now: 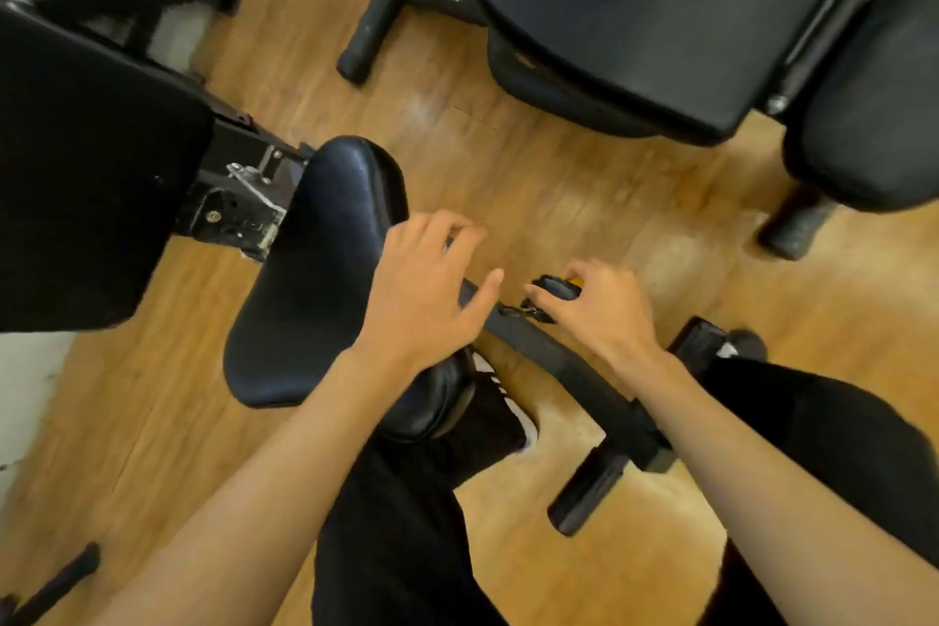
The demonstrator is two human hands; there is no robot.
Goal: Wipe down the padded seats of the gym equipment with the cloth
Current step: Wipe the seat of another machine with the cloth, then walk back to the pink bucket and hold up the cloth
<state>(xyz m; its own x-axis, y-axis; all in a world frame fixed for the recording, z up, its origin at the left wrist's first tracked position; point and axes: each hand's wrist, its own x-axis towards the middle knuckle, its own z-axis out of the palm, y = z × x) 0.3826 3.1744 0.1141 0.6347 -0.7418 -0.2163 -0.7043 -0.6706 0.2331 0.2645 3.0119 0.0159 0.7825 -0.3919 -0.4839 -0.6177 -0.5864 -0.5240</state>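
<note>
leaning over the bench, i have my left hand [427, 280] at the right edge of the seat pad [315, 269], knuckles bent and thumb stuck out toward the frame bar [549, 351]. i cannot tell whether those fingers grip anything or only hover at the pad's rim. my right hand [604, 310] is curled round a small dark bundle [556, 290] with a yellow patch, held just above the bar. a bit of metal hangs under it, so i cannot say for sure it is the cloth, and no other cloth shows.

the seat pad lies just left of my left hand, between the big back pad [86, 168] and my own leg, its black vinyl shiny and bare. more padded benches [660, 15] stand well apart at the top, across the wooden floor [559, 168].

if the bundle is the cloth, i think the step in hand is getting it onto this seat. to do it well i should open it flat under my palm, not leave it balled. i should brace the pad's edge with the left hand so it does not rock, then stroke from the hinge end toward me in overlapping passes. the rolled side edges need a pass as well, since sweat would likely gather there.
</note>
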